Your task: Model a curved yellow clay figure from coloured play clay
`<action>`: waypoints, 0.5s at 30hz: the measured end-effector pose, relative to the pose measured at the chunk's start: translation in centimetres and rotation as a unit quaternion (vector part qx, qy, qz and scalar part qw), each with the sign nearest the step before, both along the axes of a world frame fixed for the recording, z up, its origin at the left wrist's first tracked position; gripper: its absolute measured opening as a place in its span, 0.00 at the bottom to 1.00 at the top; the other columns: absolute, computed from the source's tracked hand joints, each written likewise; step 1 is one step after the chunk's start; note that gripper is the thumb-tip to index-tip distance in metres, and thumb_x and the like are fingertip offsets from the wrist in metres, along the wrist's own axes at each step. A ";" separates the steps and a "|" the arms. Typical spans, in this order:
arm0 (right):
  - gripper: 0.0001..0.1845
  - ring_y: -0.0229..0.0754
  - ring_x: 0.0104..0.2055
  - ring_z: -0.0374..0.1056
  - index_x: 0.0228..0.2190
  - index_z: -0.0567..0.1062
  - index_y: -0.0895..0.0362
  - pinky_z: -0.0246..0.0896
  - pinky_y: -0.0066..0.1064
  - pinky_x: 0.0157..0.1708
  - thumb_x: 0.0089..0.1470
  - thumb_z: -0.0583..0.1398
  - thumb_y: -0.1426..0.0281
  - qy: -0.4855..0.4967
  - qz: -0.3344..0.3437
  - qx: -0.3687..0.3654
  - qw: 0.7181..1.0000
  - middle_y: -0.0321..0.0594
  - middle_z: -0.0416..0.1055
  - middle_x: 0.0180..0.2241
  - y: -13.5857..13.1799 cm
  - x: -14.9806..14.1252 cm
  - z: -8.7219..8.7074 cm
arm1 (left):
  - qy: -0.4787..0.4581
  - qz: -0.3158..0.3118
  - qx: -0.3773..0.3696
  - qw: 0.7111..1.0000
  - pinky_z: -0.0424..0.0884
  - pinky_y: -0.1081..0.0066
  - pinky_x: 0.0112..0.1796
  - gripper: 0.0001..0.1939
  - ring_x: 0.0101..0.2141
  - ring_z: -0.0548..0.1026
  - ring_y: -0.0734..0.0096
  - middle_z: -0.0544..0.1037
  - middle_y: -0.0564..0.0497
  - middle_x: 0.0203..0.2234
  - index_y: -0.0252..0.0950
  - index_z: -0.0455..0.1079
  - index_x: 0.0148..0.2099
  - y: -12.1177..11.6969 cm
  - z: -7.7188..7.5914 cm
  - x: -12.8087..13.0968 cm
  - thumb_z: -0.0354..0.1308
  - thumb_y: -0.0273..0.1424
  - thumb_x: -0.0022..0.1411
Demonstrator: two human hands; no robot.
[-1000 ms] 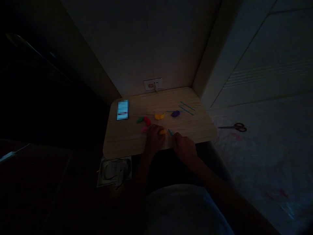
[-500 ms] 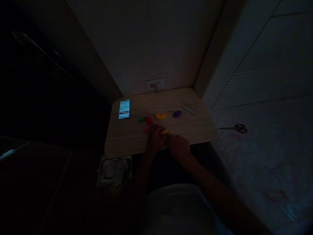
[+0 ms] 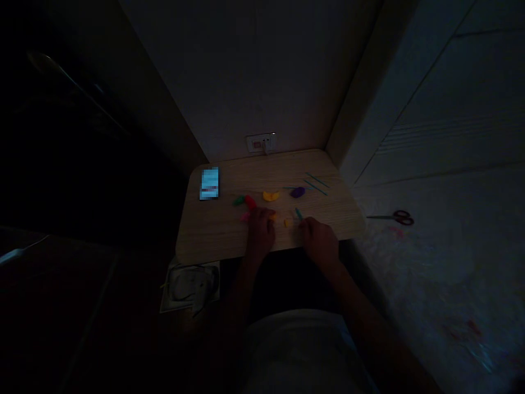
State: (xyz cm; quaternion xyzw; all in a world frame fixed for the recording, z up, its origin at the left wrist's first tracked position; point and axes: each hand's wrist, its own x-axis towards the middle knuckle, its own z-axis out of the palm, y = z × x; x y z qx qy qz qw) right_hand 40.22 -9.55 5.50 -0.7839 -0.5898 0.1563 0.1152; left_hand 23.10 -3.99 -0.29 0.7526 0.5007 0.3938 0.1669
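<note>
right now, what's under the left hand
Part of an orange lump shows by the fingers of the left hand, with a pink lump beside it. Anything under the palm is covered.

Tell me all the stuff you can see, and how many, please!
Table: 1, light wood, against the wall
Phone: 1, bright screen, table's left
Green lump: 1, green, beside the red
Red lump: 1, red, above left hand
Pink lump: 1, pink, beside left hand
Curved lump: 1, yellow, table's middle
Small pieces: 2, orange, one at left fingers, one between hands
Purple lump: 1, purple, right of yellow
Thin sticks: 3, blue-green, table's right
Tool: 1, teal, in right hand
Socket: 1, pale, wall
Scissors: 1, red handles, right of table
Tray: 1, whitish, below table's left
Hands: 2, left, right, near edge
</note>
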 end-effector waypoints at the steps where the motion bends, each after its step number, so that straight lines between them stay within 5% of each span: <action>1: 0.21 0.48 0.42 0.76 0.47 0.81 0.56 0.63 0.32 0.39 0.72 0.49 0.66 0.011 -0.009 0.020 1.000 0.49 0.80 0.41 0.3 0.6 -0.4 | -0.002 -0.001 0.001 1.000 0.68 0.55 0.56 0.16 0.50 0.72 0.57 0.74 0.45 0.44 0.38 0.72 0.47 0.0 0.0 0.0 0.53 0.18 0.60; 4: 0.19 0.47 0.44 0.73 0.51 0.80 0.56 0.63 0.32 0.43 0.69 0.52 0.69 0.021 -0.015 0.088 0.996 0.51 0.75 0.49 1.6 2.4 -1.7 | -0.009 0.001 0.002 1.000 0.68 0.54 0.57 0.18 0.51 0.71 0.56 0.74 0.45 0.45 0.38 0.72 0.48 0.0 0.1 0.0 0.52 0.16 0.59; 9: 0.19 0.50 0.47 0.69 0.51 0.81 0.60 0.62 0.36 0.50 0.66 0.54 0.71 0.020 0.026 0.164 0.986 0.52 0.74 0.44 3.5 4.8 -3.6 | 0.020 -0.019 0.007 1.000 0.66 0.53 0.59 0.21 0.53 0.70 0.56 0.73 0.44 0.48 0.39 0.72 0.51 -0.1 0.4 -0.1 0.54 0.17 0.58; 15: 0.17 0.51 0.47 0.69 0.48 0.81 0.60 0.58 0.39 0.53 0.63 0.58 0.68 0.074 0.062 0.218 0.971 0.49 0.78 0.43 4.3 6.1 -4.7 | 0.100 -0.067 0.021 0.992 0.60 0.47 0.62 0.16 0.59 0.65 0.49 0.70 0.43 0.57 0.43 0.77 0.52 -0.4 0.7 -0.1 0.67 0.35 0.62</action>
